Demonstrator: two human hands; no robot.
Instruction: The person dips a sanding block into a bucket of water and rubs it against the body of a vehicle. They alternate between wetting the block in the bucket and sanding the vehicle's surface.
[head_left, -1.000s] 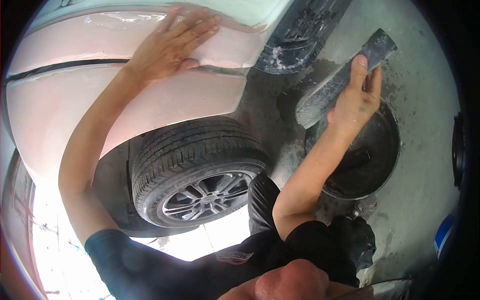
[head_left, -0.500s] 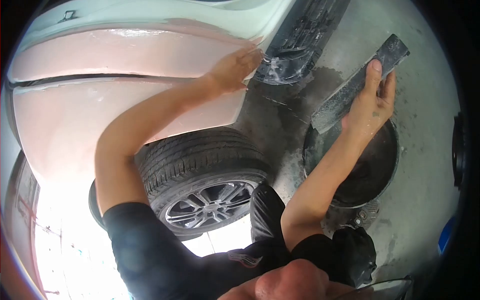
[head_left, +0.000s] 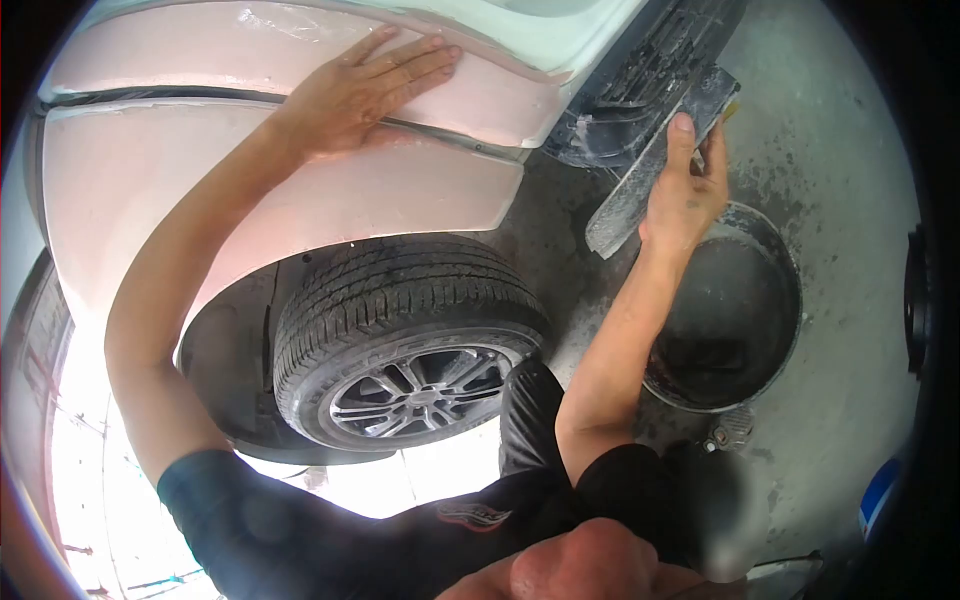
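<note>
My left hand (head_left: pixel 350 100) lies with spread fingers on the pinkish car body panel (head_left: pixel 200 50), across the dark gap above the lower panel (head_left: pixel 200 180). Nothing is held in it. On the right, my right hand (head_left: pixel 690 195) grips a long, grey, dusty block (head_left: pixel 635 195), thumb on one face and fingers behind. The block is tilted, its upper end beside the dark lower trim (head_left: pixel 640 90) of the car. Below it stands a round black bucket (head_left: pixel 790 300) with dark water inside.
A car wheel with its tyre (head_left: pixel 400 285) sits below the panels, beside a dark wheel-well liner (head_left: pixel 230 350). Wet patches mark the grey floor (head_left: pixel 840 370). A blue object (head_left: pixel 880 492) lies at the far right edge.
My left hand has moved left from the panel's right edge and now lies on the panels. My right hand has shifted left and slightly up with the block, nearer the trim.
</note>
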